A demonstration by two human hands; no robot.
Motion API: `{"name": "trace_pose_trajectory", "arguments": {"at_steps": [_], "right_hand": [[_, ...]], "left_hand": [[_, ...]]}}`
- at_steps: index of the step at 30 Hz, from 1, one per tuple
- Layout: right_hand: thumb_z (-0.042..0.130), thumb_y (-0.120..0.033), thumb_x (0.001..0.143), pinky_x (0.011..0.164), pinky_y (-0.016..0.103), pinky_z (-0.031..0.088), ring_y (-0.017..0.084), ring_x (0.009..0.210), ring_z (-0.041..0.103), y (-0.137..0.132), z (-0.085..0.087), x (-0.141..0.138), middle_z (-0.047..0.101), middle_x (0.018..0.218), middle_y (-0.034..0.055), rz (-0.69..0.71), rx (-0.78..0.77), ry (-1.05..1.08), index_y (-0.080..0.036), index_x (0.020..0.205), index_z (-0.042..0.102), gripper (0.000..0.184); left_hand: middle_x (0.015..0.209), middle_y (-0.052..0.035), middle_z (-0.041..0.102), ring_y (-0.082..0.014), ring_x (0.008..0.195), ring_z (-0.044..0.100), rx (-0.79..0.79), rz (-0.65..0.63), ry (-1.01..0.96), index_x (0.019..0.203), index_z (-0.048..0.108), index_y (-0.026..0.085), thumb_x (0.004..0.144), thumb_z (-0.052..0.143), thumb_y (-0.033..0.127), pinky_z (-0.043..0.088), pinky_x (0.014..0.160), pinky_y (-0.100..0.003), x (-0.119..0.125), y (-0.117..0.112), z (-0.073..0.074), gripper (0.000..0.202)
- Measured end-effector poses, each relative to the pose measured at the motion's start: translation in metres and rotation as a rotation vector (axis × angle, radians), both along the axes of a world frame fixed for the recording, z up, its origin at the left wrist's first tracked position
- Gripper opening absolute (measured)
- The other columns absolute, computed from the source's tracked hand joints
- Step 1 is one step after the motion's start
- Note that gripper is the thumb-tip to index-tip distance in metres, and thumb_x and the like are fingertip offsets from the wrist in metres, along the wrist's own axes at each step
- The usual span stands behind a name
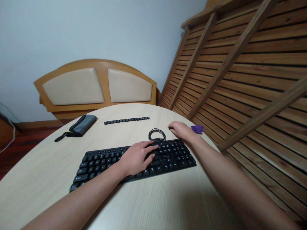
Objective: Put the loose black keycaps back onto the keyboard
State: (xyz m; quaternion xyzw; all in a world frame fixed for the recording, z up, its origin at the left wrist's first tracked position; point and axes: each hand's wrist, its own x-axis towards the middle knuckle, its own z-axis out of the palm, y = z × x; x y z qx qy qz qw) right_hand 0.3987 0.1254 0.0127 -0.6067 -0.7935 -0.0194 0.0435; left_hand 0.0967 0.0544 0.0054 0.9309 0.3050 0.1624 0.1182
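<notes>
Keyboard (177,156), black, lying beneath the left hand (137,156) and extending to both sides of it. The left hand rests palm down with fingers spread over the keys; together with its forearm it hides part of the middle and the near edge. The right hand (181,128), beyond the keyboard's far right corner, has its fingers closed on a small dark piece (170,128), too small to identify. Between the hands, a coiled cable (157,129) lies against the keyboard's far edge. Just right of the right wrist lies a purple item (197,129). Beyond the left hand is a row of small black pieces (127,120); farther left, a grey pouch (85,125). All rest on a pale table (155,201). Beyond both hands stands a padded headboard (105,83); to the right hand's right, a slatted wooden panel (227,80).
</notes>
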Motion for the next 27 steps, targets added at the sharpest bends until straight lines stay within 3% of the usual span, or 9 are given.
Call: {"name": "trace_pose_trajectory", "arguments": {"at_steps": [7, 14, 18, 27], "right_hand": [[0.059, -0.022, 0.092, 0.095, 0.032, 0.048, 0.025, 0.106, 0.068, -0.032, 0.015, 0.015, 0.075, 0.116, 0.0112, 0.026, 0.026, 0.055, -0.018, 0.113, 0.075, 0.026], [0.061, -0.030, 0.093, 0.084, 0.031, 0.051, 0.024, 0.096, 0.070, -0.071, 0.028, 0.032, 0.076, 0.108, 0.0101, 0.036, 0.022, 0.251, -0.018, 0.112, 0.074, 0.026], [0.059, -0.031, 0.094, 0.084, 0.033, 0.050, 0.023, 0.095, 0.069, -0.089, 0.033, 0.034, 0.075, 0.103, 0.0089, 0.114, 0.009, 0.245, -0.020, 0.104, 0.074, 0.022], [0.055, -0.025, 0.096, 0.087, 0.033, 0.049, 0.022, 0.097, 0.067, -0.103, 0.032, 0.030, 0.073, 0.105, 0.0087, 0.194, -0.022, 0.295, -0.020, 0.107, 0.073, 0.022]], "left_hand": [[0.148, -0.0072, 0.055, -0.0276, 0.133, 0.055, -0.003, 0.001, -0.007, 0.141, 0.058, 0.025, 0.103, 0.047, 0.035, 0.045, 0.111, -0.047, 0.000, 0.000, 0.000, 0.041], [0.148, -0.0085, 0.055, -0.0272, 0.133, 0.055, 0.001, 0.002, 0.014, 0.142, 0.058, 0.023, 0.103, 0.046, 0.034, 0.044, 0.112, -0.047, 0.001, 0.000, 0.000, 0.042], [0.149, -0.0083, 0.055, -0.0276, 0.133, 0.055, 0.001, 0.003, 0.016, 0.142, 0.058, 0.023, 0.103, 0.046, 0.034, 0.044, 0.112, -0.047, 0.000, 0.001, -0.001, 0.042], [0.149, -0.0081, 0.055, -0.0274, 0.133, 0.054, 0.006, 0.001, 0.012, 0.142, 0.057, 0.024, 0.104, 0.045, 0.036, 0.044, 0.112, -0.047, -0.001, 0.001, -0.003, 0.042]]}}
